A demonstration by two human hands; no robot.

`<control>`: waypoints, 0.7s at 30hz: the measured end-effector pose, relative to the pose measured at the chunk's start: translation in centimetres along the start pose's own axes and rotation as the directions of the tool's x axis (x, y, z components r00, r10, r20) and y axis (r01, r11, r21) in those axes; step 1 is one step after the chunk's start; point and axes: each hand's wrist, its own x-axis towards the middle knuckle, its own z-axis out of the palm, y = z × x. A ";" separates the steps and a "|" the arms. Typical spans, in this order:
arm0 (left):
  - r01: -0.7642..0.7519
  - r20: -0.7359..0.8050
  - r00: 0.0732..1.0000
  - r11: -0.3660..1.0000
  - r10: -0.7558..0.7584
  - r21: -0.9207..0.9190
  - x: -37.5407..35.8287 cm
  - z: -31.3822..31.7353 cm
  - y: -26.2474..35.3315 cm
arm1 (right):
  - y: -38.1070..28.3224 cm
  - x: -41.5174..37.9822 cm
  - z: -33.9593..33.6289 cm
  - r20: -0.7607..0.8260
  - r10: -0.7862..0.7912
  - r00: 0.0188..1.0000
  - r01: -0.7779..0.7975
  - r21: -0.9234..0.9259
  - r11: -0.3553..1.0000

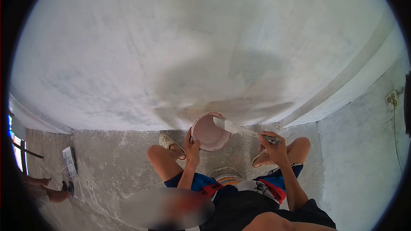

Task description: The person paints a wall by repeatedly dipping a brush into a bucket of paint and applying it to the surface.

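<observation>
My left hand (192, 146) grips the side of a round pinkish tub (210, 133), its fingers over the rim. The tub is tilted so its inside faces me, with pale residue on the rim. In my right hand (272, 144) is the handle of a wide paintbrush (245, 131), coated whitish. Its broad end overlaps the tub's opening at the right. Below, between my legs, a bucket with a wire handle (229, 179) shows in part.
A pale, patchy wall (214, 60) rises in front, close beyond the tub. Rough concrete floor (115, 162) lies below. On the right side wall is a socket (391, 100) with a hanging cord. A white box-like object (69, 161) and another person's legs (53, 194) are at the left.
</observation>
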 end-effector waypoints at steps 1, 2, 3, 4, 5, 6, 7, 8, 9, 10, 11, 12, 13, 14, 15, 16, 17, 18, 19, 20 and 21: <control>0.012 -0.004 1.000 1.000 -0.012 0.010 0.0 0.0 0.1 | 0.1 0.1 0.0 0.022 -0.024 0.999 0.024 0.000 1.000; 0.024 -0.007 1.000 1.000 -0.024 0.019 0.1 0.0 0.0 | 0.1 0.2 0.0 0.044 -0.050 0.998 0.050 0.001 0.999; 0.019 -0.002 1.000 1.000 -0.019 0.019 0.1 0.0 -0.1 | 0.2 0.1 0.0 0.042 -0.056 0.998 0.056 0.002 0.998; -0.003 -0.017 1.000 1.000 0.003 0.008 0.1 0.1 -0.2 | 0.2 -0.1 0.1 0.062 -0.059 0.996 0.061 -0.029 0.998; -0.026 -0.033 0.999 1.000 0.025 -0.004 0.2 0.3 -0.1 | 0.2 0.0 0.1 0.084 -0.061 0.995 0.066 -0.060 0.996; -0.030 -0.030 0.999 1.000 0.030 -0.004 0.2 0.3 0.0 | 0.0 0.0 0.2 0.083 -0.066 0.994 0.071 -0.059 0.996; -0.023 -0.016 1.000 1.000 0.023 0.003 0.1 0.2 0.2 | -0.2 -0.1 0.2 0.115 -0.084 0.990 0.096 -0.106 0.990; -0.015 -0.002 1.000 1.000 0.015 0.009 0.1 0.3 0.2 | -0.5 -0.2 0.3 0.148 -0.100 0.984 0.123 -0.154 0.980; -0.017 0.000 1.000 1.000 0.017 0.009 0.1 0.4 0.2 | -0.7 -0.2 0.2 0.146 -0.103 0.984 0.126 -0.154 0.980; -0.003 -0.018 1.000 1.000 0.003 -0.005 0.0 0.5 0.2 | -1.0 -0.1 0.2 0.171 -0.134 0.976 0.162 -0.159 0.974; 0.010 -0.036 0.999 1.000 -0.011 -0.019 0.0 0.5 0.1 | -1.4 0.0 0.3 0.196 -0.164 0.967 0.198 -0.164 0.966; 0.006 -0.034 0.999 1.000 -0.007 -0.019 -0.1 0.4 0.1 | -2.1 0.0 0.3 0.195 -0.169 0.966 0.202 -0.164 0.966; 0.019 -0.044 0.999 1.000 -0.020 -0.016 0.0 0.3 0.0 | -2.8 0.2 0.3 0.240 -0.175 0.955 0.227 -0.211 0.951; 0.031 -0.052 0.998 0.999 -0.032 -0.013 0.1 0.3 0.0 | -3.7 0.4 0.3 0.285 -0.179 0.942 0.255 -0.257 0.932; 0.027 -0.049 0.998 1.000 -0.028 -0.013 0.1 0.3 0.0 | -4.5 0.5 0.2 0.284 -0.184 0.941 0.260 -0.256 0.931; 0.016 -0.049 0.999 1.000 -0.017 -0.024 0.1 0.5 0.1 | -5.4 0.7 0.0 0.335 -0.183 0.924 0.287 -0.293 0.912; 0.004 -0.049 0.999 0.999 -0.006 -0.034 0.1 0.6 0.1 | -6.4 0.8 0.0 0.384 -0.180 0.905 0.316 -0.326 0.891; 0.001 -0.045 0.999 1.000 -0.003 -0.031 0.3 0.4 -0.1 | -7.9 0.9 0.2 0.381 -0.185 0.906 0.318 -0.324 0.891; 0.017 -0.060 0.998 0.999 -0.020 -0.044 0.4 0.4 -0.4 | -9.6 0.9 0.5 0.451 -0.252 0.856 0.431 -0.356 0.829; 0.034 -0.076 0.996 0.998 -0.038 -0.057 0.4 0.3 -0.7 | -10.9 1.1 0.6 0.521 -0.306 0.797 0.537 -0.377 0.755; 0.036 -0.073 0.997 0.998 -0.040 -0.055 0.4 0.4 -0.6 | -11.5 1.5 0.6 0.517 -0.306 0.799 0.535 -0.379 0.755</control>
